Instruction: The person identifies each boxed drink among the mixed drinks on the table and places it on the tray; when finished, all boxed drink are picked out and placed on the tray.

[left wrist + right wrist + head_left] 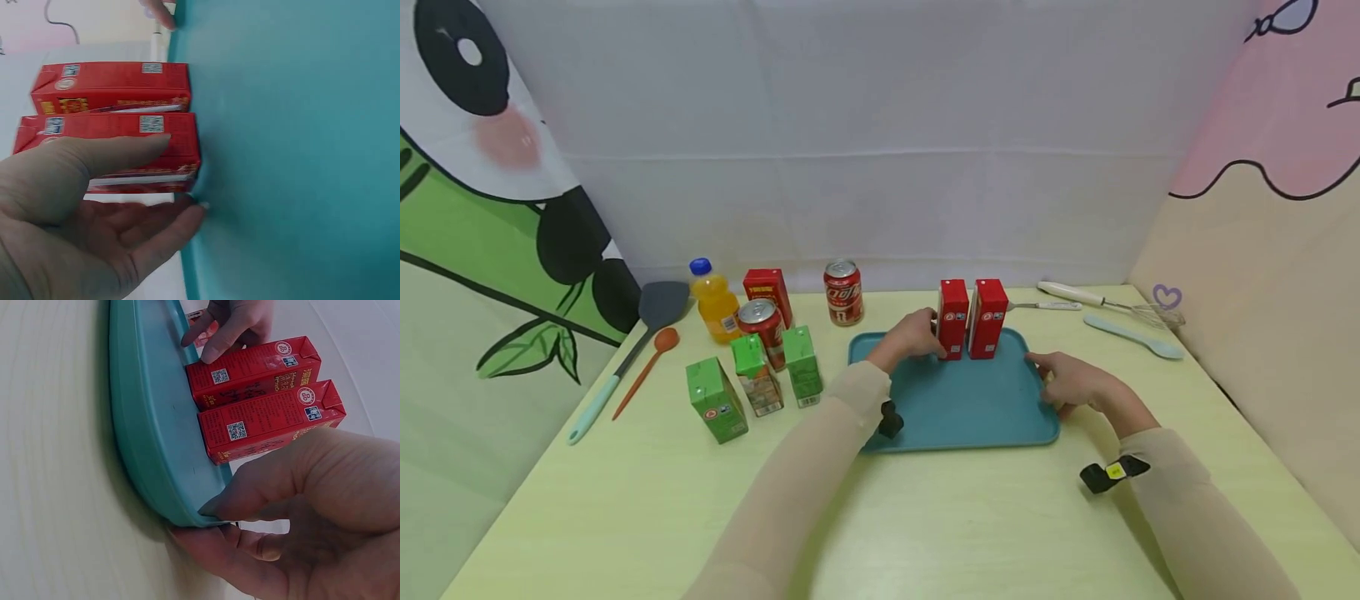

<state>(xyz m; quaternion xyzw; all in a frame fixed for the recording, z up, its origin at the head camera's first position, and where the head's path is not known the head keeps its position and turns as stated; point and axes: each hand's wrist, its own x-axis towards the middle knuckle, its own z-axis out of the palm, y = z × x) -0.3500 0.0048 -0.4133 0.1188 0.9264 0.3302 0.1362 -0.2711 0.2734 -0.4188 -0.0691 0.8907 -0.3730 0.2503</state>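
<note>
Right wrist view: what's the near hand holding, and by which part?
The right hand pinches the blue tray by the rim on its right side, thumb over the rim, fingers beneath.

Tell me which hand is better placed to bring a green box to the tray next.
Probably the left hand: it is nearer to the green boxes, though now at a red box. The right hand, farther away, pinches the tray.
</note>
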